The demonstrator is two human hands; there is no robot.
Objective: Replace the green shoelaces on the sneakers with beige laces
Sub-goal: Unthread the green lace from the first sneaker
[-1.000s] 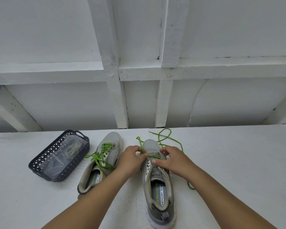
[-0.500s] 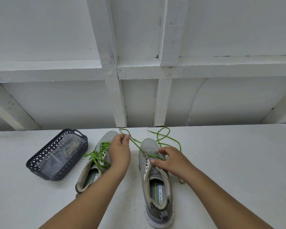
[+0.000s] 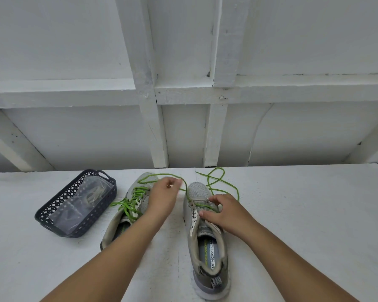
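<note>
Over table [image 3: 292, 214], lace [image 3: 184, 184] seemingly farther out.

- Two grey sneakers stand on the white table [image 3: 303, 214]: the left sneaker [image 3: 127, 214] and the right sneaker [image 3: 207, 240] (its insole print reads "MEMORY FOAM").
- Two green laces: one green lace [image 3: 132, 202] threaded through the left sneaker, the other green lace [image 3: 222, 187] mostly pulled loose from the right sneaker and trailing past its toe.
- Two bare hands: the left hand [image 3: 163, 198] and the right hand [image 3: 225, 212].
- One dark lattice basket [image 3: 59, 203].
- One clear plastic packet [image 3: 83, 201] in the basket, with pale laces inside (their number cannot be told).
</note>
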